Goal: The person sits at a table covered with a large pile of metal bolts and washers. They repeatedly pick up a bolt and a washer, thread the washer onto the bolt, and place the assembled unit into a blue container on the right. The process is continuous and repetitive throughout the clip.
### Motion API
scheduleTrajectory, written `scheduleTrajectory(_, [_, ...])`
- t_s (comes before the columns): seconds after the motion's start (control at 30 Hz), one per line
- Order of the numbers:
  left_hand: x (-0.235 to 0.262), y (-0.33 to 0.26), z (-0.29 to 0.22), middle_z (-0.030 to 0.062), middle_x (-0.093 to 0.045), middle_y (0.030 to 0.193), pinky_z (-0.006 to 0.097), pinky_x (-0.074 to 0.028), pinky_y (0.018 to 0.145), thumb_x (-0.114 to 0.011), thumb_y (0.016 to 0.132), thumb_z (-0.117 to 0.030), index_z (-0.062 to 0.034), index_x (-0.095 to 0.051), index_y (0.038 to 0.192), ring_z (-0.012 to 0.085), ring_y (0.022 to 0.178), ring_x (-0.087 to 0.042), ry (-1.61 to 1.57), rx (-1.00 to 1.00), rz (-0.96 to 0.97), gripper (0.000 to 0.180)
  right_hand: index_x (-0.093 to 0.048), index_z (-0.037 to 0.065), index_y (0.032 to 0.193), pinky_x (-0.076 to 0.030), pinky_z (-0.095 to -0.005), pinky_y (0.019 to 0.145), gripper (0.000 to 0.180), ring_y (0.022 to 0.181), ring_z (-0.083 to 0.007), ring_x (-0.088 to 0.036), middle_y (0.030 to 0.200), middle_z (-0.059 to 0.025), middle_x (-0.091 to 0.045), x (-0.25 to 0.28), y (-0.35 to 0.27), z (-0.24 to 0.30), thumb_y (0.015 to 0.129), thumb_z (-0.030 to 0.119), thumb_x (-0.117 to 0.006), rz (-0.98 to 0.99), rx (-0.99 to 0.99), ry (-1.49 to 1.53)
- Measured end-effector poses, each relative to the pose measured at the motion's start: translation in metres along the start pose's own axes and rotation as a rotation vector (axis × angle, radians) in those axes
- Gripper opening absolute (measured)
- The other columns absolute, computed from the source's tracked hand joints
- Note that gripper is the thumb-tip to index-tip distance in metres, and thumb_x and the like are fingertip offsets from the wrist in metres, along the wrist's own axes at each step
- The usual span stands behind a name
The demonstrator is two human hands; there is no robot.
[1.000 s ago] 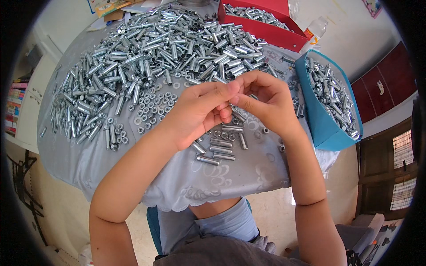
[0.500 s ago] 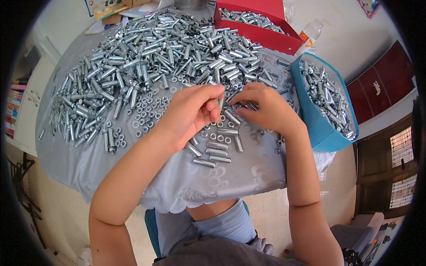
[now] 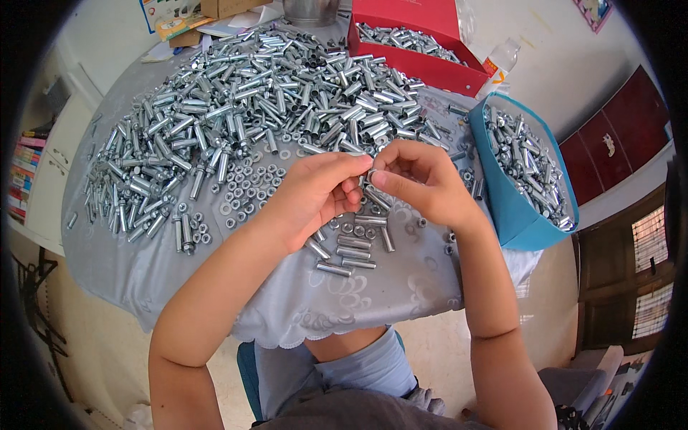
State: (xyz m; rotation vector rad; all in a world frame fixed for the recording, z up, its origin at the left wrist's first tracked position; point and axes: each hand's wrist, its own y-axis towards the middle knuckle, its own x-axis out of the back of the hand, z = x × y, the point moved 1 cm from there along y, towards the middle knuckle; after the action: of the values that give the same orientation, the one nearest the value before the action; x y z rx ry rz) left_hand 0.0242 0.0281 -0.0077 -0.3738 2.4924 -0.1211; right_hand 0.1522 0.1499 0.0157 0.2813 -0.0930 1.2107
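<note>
I see right hand [image 3: 428, 185] pinching ring [image 3: 372, 174] beside left hand [image 3: 312, 188], whose hold is unclear, inside the near edge of the table [image 3: 390, 294]

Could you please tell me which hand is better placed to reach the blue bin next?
Probably the right hand: it is nearer the blue bin, which stands on that side, while the left hand is farther across.

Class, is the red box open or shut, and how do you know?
Open: its lid stands raised, and metal parts show inside.
</note>
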Motion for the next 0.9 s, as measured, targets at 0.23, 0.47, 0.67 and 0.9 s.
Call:
scheduleTrajectory(0.23, [-0.0048, -0.0024, -0.0055, -0.0014, -0.046, 0.062, 0.026, -0.041, 0.058, -0.056, 0.086, -0.018, -0.0063, -0.053, 0.075, 0.0104, 0.059, -0.047, -0.002, 0.033, 0.027, 0.016, -0.058, 0.001, 0.084, -0.039, -0.0190, 0.058, 0.013, 0.065, -0.0027, -0.048, 0.074, 0.0032, -0.056, 0.0010, 0.0022, -0.0006, 0.084, 0.014, -0.062, -0.017, 0.046, 0.112])
scheduleTrajectory(0.47, [-0.0070, -0.0048, -0.0059, -0.0009, -0.046, 0.062, 0.027, -0.040, 0.056, -0.055, 0.086, -0.019, -0.0055, -0.053, 0.075, 0.0114, 0.058, -0.047, -0.014, 0.056, 0.053, 0.018, -0.058, 0.002, 0.085, -0.038, -0.0188, 0.056, 0.015, 0.063, -0.0026, -0.047, 0.074, 0.0027, -0.056, 0.0026, -0.0004, 0.0026, 0.084, 0.016, -0.063, 0.080, -0.041, 0.209])
scheduleTrajectory(0.67, [-0.0043, -0.0044, -0.0056, 0.0000, -0.045, 0.062, 0.028, -0.040, 0.055, -0.054, 0.086, -0.019, -0.0051, -0.052, 0.075, 0.0124, 0.057, -0.048, 0.012, 0.052, 0.060, 0.018, -0.058, 0.002, 0.084, -0.040, -0.0188, 0.057, 0.015, 0.066, -0.0029, -0.049, 0.075, 0.0025, -0.057, 0.0042, 0.0003, 0.0022, 0.083, 0.016, -0.064, 0.073, -0.039, 0.136])
scheduleTrajectory(0.9, [-0.0043, -0.0040, -0.0046, 0.0009, -0.045, 0.061, 0.029, -0.041, 0.056, -0.052, 0.087, -0.018, -0.0054, -0.051, 0.073, 0.0140, 0.057, -0.049, 0.027, 0.059, 0.122, 0.019, -0.058, 0.002, 0.084, -0.043, -0.0194, 0.064, 0.012, 0.072, -0.0042, -0.053, 0.078, 0.0016, -0.058, 0.0051, 0.0008, 0.0022, 0.082, 0.012, -0.065, 0.130, -0.042, 0.220])
